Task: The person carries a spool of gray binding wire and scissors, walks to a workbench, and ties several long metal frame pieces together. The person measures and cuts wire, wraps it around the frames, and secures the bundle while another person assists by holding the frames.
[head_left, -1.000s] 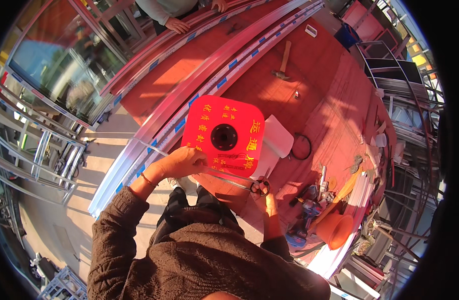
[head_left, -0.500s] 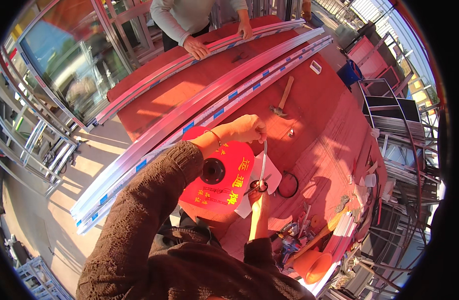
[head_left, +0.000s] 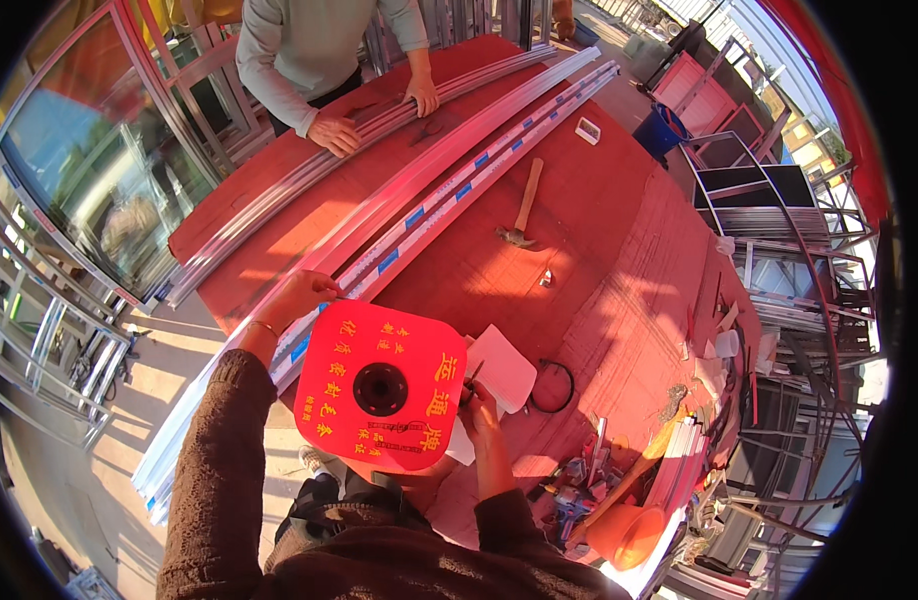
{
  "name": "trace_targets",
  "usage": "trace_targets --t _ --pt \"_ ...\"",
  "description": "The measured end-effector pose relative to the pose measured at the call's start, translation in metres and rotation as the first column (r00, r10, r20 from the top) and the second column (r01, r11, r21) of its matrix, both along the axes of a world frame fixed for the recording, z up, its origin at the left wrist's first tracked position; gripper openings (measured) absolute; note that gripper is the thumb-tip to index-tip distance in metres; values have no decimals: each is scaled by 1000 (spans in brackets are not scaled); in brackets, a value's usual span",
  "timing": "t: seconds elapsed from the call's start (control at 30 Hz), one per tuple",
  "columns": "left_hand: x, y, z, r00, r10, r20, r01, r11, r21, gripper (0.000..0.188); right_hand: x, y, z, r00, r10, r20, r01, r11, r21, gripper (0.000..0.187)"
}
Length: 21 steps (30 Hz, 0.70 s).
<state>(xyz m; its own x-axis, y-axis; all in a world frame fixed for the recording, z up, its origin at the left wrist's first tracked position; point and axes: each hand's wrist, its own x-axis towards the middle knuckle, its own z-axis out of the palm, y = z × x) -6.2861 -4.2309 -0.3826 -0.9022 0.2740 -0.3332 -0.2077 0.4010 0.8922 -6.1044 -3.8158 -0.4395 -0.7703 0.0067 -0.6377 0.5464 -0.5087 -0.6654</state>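
Note:
A large red square-cornered spool [head_left: 379, 345] with a black hub and yellow lettering lies or hangs in front of me at the table's near edge. My left hand [head_left: 304, 293] is beyond its upper left corner, by the long aluminium profiles [head_left: 389, 225] with blue tape marks. Its fingers are pinched together; what they hold is too small to make out. My right hand [head_left: 486, 428], at the spool's right edge, grips dark-handled scissors [head_left: 471, 385], their blades pointing away over a white sheet [head_left: 506, 370].
Across the red table [head_left: 619, 260], a co-worker's hands [head_left: 336, 134] rest on another profile. A hammer [head_left: 525, 205], a small white device [head_left: 587, 130] and a black ring [head_left: 552, 386] lie on it. Tools and an orange cone [head_left: 627, 535] sit at right. Glazed frames [head_left: 99, 180] stand left.
My left hand has moved left and away from the right hand, to the profiles. A pale strip between the hands no longer shows. The spool is now more fully in view, and the view has shifted.

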Motion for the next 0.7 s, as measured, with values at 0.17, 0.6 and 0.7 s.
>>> trace_targets --t 0.17,0.6,0.7 --pt "104 -59 -34 917 309 253 -338 938 80 15 0 1 6 996 60 -63 -52 992 116 27" --pt "292 37 -64 869 464 173 -468 883 -19 18 29 -12 9 998 56 -35 -40 933 358 37" --pt "316 48 -46 970 237 -48 -238 971 -24 13 35 -12 -9 985 69 -155 -27 966 256 36"
